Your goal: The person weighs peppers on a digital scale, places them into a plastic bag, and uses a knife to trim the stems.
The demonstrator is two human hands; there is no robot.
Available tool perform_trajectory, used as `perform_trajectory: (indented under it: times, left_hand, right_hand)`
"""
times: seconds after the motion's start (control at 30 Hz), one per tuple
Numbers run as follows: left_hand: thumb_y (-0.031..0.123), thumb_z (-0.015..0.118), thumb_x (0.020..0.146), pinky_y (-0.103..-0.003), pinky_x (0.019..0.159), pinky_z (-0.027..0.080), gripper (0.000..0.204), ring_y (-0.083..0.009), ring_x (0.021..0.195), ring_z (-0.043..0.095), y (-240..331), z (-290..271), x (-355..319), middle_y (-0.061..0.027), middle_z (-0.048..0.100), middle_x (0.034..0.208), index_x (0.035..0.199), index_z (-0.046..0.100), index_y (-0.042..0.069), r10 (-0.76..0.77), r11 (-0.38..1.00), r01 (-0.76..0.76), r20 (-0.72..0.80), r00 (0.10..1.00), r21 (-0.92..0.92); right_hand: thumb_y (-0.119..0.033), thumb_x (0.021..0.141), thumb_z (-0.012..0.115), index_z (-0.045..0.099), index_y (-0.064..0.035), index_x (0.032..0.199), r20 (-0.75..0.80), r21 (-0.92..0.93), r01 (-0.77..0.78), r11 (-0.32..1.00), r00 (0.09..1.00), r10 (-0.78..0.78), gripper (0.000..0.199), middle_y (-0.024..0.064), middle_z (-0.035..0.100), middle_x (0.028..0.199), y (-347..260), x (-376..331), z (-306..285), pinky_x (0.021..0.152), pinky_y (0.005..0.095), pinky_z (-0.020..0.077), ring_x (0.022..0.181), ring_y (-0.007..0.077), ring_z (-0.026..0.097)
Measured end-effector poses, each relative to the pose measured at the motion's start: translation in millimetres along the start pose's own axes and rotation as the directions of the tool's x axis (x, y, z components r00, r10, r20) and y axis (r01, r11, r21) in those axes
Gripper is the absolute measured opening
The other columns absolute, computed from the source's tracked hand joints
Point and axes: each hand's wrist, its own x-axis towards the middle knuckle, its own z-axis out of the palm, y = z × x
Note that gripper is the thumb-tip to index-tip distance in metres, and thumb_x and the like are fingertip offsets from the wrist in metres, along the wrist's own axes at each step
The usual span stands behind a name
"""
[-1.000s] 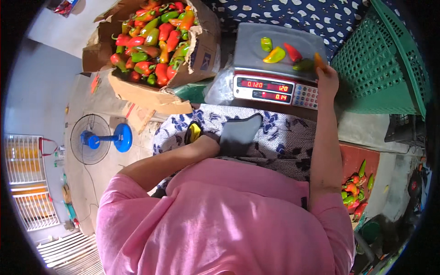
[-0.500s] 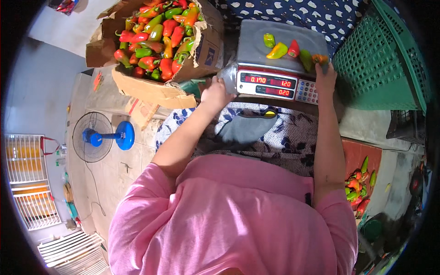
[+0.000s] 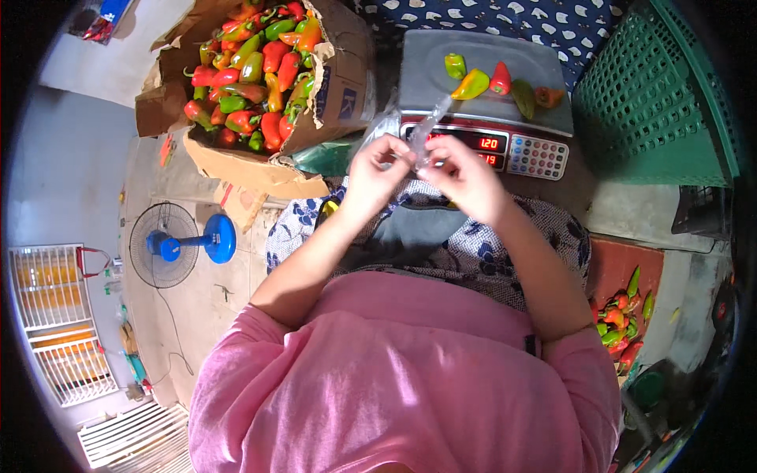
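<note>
Blue fan [image 3: 185,247] on pale floor [image 3: 240,276]

Carton [image 3: 347,67] blocked L side of scale [image 3: 473,117], green basket [image 3: 643,110] its R. L hand [image 3: 378,173] & R hand [image 3: 467,177] w/ clear bag [image 3: 426,130] obstructed front nr L end of display [image 3: 487,143]. Way in over keypad [image 3: 537,157] was open. 5 peppers [image 3: 471,83] crossed mid pan [image 3: 505,49]; far edge was free.

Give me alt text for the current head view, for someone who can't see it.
The left hand and right hand pinch clear plastic before a scale bearing five peppers. A cardboard box of red and green peppers stands left, a green basket right.
</note>
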Motion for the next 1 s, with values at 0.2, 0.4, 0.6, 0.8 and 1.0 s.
perform_trajectory:
  times: [0.2,0.4,0.6,0.8,1.0]
  left_hand:
    - [0.007,0.064,0.084,-0.027,0.076,0.046,0.008,-0.0131,0.083,0.059,4.2,14.1,-8.9,-0.0032,0.061,0.085,0.088,0.059,0.004,0.106,0.984,-0.132,0.205,0.973,0.120]
    - [0.022,0.067,0.078,-0.044,0.092,0.043,0.036,-0.0309,0.107,0.053,-21.9,-20.0,-4.1,-0.0104,0.055,0.114,0.110,0.059,0.008,0.070,0.335,-0.175,0.161,0.985,0.926]
    - [0.021,0.054,0.084,-0.039,0.095,0.044,0.026,-0.0290,0.113,0.055,-115.6,-68.5,-12.8,-0.0151,0.060,0.117,0.095,0.067,0.002,-0.503,0.058,-0.253,0.247,0.828,0.966]
    - [0.014,0.050,0.083,-0.040,0.076,0.052,0.020,-0.0303,0.082,0.064,-74.4,-57.3,-34.7,-0.0151,0.066,0.086,0.079,0.068,0.005,-0.186,0.074,-0.281,0.290,0.939,0.957]
    - [0.015,0.061,0.079,-0.041,0.074,0.051,0.013,-0.0365,0.081,0.062,-51.5,-52.1,-31.8,-0.0184,0.064,0.079,0.076,0.065,0.002,-0.103,0.367,-0.112,0.160,0.982,0.923]
  right_hand:
    - [-0.012,0.087,0.065,0.058,0.0000,0.094,0.101,0.355,-0.090,0.931,0.993,0.058,0.016,0.0017,0.061,0.084,24.5,6.9,-23.0,0.069,0.0239,0.0468,0.075,0.0088,0.056]
    - [-0.006,0.085,0.061,0.061,0.0000,0.086,-0.210,0.112,0.071,0.991,0.977,-0.047,0.006,0.0039,0.064,0.076,30.4,36.5,-31.7,0.065,0.0252,0.0469,0.068,0.0096,0.058]
    - [-0.013,0.085,0.064,0.056,-0.0012,0.118,-0.088,-0.153,0.004,0.988,0.996,-0.017,0.037,0.0137,0.067,0.098,6.2,127.1,12.2,0.076,0.0275,0.0502,0.083,0.0179,0.064]
    - [-0.019,0.084,0.067,0.042,-0.0042,0.135,-0.210,-0.399,0.044,0.916,0.968,-0.138,0.059,0.0174,0.055,0.123,24.1,100.4,11.0,0.082,0.0333,0.0508,0.103,0.0268,0.059]
    - [-0.016,0.085,0.066,0.060,-0.0012,0.110,-0.108,-0.122,0.043,0.992,0.993,-0.056,0.029,0.0103,0.066,0.100,23.6,13.9,10.8,0.081,0.0299,0.0490,0.089,0.0171,0.062]
